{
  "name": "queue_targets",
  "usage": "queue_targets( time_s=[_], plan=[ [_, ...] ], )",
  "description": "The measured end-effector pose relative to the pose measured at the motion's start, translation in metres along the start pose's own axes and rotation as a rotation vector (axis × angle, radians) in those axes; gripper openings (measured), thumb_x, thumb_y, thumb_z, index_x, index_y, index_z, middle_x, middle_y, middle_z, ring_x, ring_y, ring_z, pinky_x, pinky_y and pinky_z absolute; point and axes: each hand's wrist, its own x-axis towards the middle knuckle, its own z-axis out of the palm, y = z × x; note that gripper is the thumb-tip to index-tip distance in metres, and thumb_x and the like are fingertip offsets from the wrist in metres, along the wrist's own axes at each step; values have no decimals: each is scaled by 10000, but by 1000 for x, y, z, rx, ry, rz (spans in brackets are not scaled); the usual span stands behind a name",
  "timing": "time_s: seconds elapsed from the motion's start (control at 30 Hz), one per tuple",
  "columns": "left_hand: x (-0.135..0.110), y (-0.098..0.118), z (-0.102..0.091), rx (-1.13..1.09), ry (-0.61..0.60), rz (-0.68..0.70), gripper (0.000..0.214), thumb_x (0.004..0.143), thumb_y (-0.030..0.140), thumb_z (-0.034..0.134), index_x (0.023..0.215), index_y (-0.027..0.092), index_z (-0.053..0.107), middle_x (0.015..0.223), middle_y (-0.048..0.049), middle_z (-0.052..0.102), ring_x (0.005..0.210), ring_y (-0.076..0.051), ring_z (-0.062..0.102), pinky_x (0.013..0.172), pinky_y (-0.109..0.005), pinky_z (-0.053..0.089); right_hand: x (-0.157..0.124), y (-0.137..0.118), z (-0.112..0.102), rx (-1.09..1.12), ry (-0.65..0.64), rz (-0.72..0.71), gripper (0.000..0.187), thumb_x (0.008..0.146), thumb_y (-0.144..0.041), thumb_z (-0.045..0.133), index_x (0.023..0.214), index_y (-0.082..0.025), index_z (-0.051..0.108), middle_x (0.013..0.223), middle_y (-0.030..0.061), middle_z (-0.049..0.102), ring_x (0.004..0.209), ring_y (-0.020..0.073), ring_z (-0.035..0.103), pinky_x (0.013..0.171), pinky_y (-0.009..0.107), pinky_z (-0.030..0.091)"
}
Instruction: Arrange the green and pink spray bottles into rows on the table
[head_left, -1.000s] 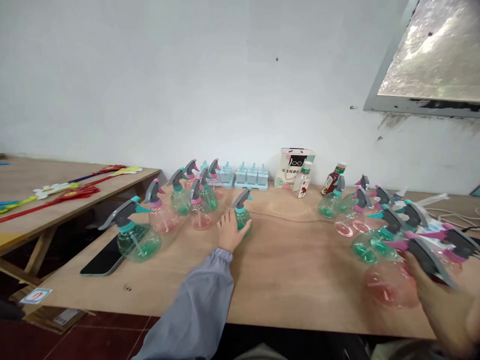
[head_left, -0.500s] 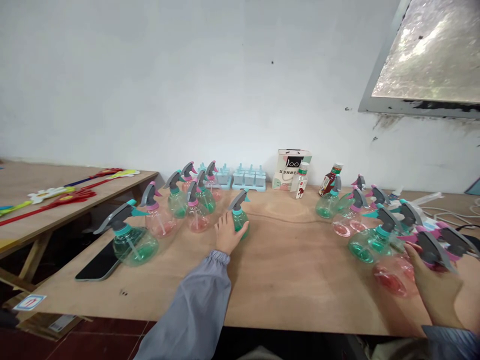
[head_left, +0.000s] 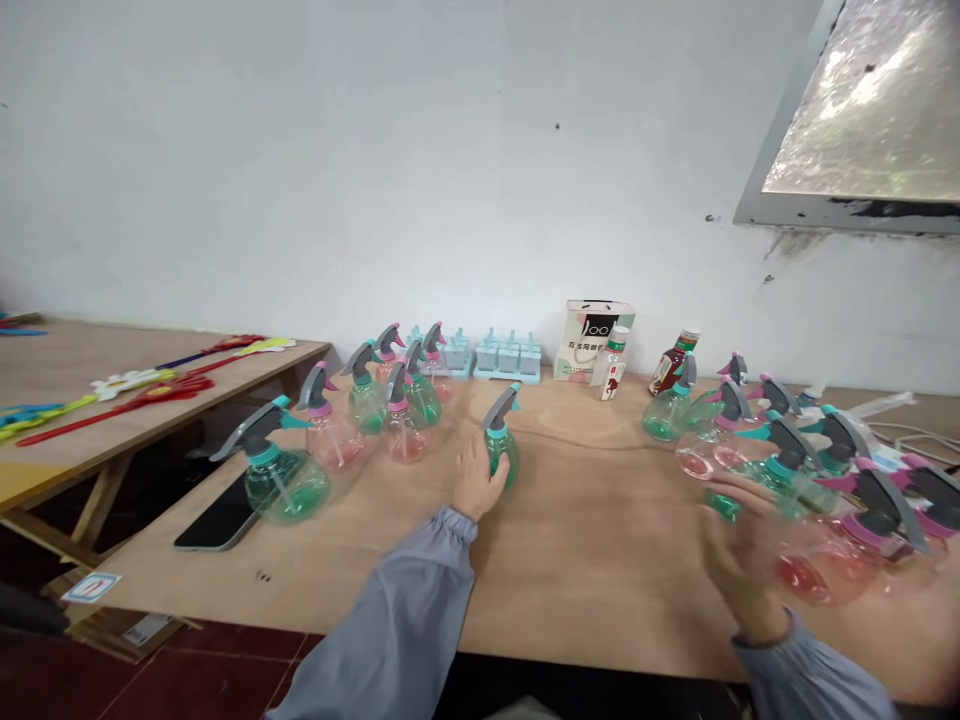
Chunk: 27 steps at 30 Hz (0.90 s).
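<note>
My left hand (head_left: 478, 482) is closed around the left and near side of a spray bottle (head_left: 512, 462) with green liquid and a grey-and-teal trigger head. The bottle leans slightly, and the hand hides part of it. My right hand (head_left: 742, 560) is smeared by motion in front of the right-hand group. It is nearest to a green spray bottle (head_left: 784, 470) and a pink spray bottle (head_left: 832, 560); whether its fingers touch either cannot be made out. On the left stands another group, with a green spray bottle (head_left: 289, 490) at its front.
A phone (head_left: 217, 518) lies flat at the table's left. Along the wall are pale-blue popsicle moulds (head_left: 508, 358), a printed paper bag (head_left: 585, 340), a clear bottle (head_left: 613, 362) and a dark red bottle (head_left: 673, 362). A second table (head_left: 82, 365) holds coloured flower-topped sticks.
My right hand has left the pink spray bottle at the far right and moved left. The green bottle under my left hand tilts a little more. The whole view has shifted slightly.
</note>
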Motion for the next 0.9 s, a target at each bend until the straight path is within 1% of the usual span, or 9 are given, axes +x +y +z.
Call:
queue_targets(
  time_s=[0.1, 0.2, 0.27, 0.33, 0.47, 0.57, 0.67, 0.77, 0.9],
  plan=[
    [-9, 11, 2, 56, 12, -16, 584, 930, 412, 469, 1434, 118, 443, 1312, -209, 619, 1254, -323, 574, 1037, -473, 436, -8, -24, 75, 230, -296, -62, 341, 828, -462, 731, 1113, -282, 677, 1169, 106, 683, 1156, 325, 628, 1080, 584, 460],
    [-15, 22, 2, 104, 32, 8, 557, 897, 424, 553, 1388, 166, 505, 1310, -183, 630, 1249, -320, 565, 1058, -482, 398, -11, -44, 150, 388, -445, 80, 658, 749, -467, 784, 1329, -251, 560, 1423, 144, 561, 1349, 339, 516, 1173, 580, 367],
    [-18, 27, 1, 116, 36, 26, 541, 864, 403, 606, 1356, 190, 530, 1310, -166, 633, 1256, -312, 555, 1069, -479, 379, -13, -51, 187, 434, -504, 129, 813, 692, -474, 819, 1396, -238, 489, 1510, 159, 480, 1437, 342, 424, 1212, 573, 304],
    [-20, 30, 0, 121, 19, 36, 530, 823, 399, 656, 1301, 192, 559, 1261, -154, 654, 1219, -312, 575, 1059, -479, 381, -14, -52, 208, 479, -522, 156, 813, 674, -465, 824, 1380, -233, 495, 1507, 159, 483, 1450, 325, 410, 1224, 544, 287],
    [-10, 20, -9, 94, 8, 120, 737, 694, 518, 781, 1297, 176, 532, 1236, -164, 656, 1183, -337, 600, 1050, -501, 393, -10, -46, 217, 619, -532, 263, 609, 662, -436, 809, 1211, -253, 620, 1358, 109, 622, 1339, 275, 534, 1188, 479, 357],
    [12, -4, -34, 73, 231, 76, 857, 722, 614, 749, 1386, 175, 431, 1346, -198, 580, 1285, -353, 540, 1072, -518, 393, -2, -39, 207, 761, -552, 404, 474, 645, -425, 794, 1081, -278, 681, 1153, 55, 735, 1225, 260, 620, 1131, 462, 427],
    [35, -34, -64, 85, 549, -128, 869, 781, 630, 706, 1425, 160, 360, 1440, -219, 484, 1394, -380, 421, 1124, -559, 350, 6, -38, 195, 903, -596, 514, 404, 655, -434, 735, 1024, -274, 703, 959, 40, 776, 1111, 284, 689, 1039, 475, 506],
    [47, -53, -82, 102, 674, -239, 873, 803, 574, 723, 1441, 130, 326, 1515, -241, 382, 1452, -410, 325, 1144, -616, 309, 11, -43, 187, 1090, -729, 589, 421, 649, -429, 677, 1034, -261, 710, 945, 51, 783, 1056, 307, 717, 955, 481, 558],
    [49, -62, -85, 78, 745, -309, 848, 723, 441, 825, 1390, 161, 382, 1494, -217, 410, 1423, -392, 378, 1136, -627, 325, 11, -51, 183, 1175, -822, 618, 464, 626, -410, 667, 1060, -253, 713, 998, 67, 781, 1085, 327, 707, 955, 488, 563]
  ],
)
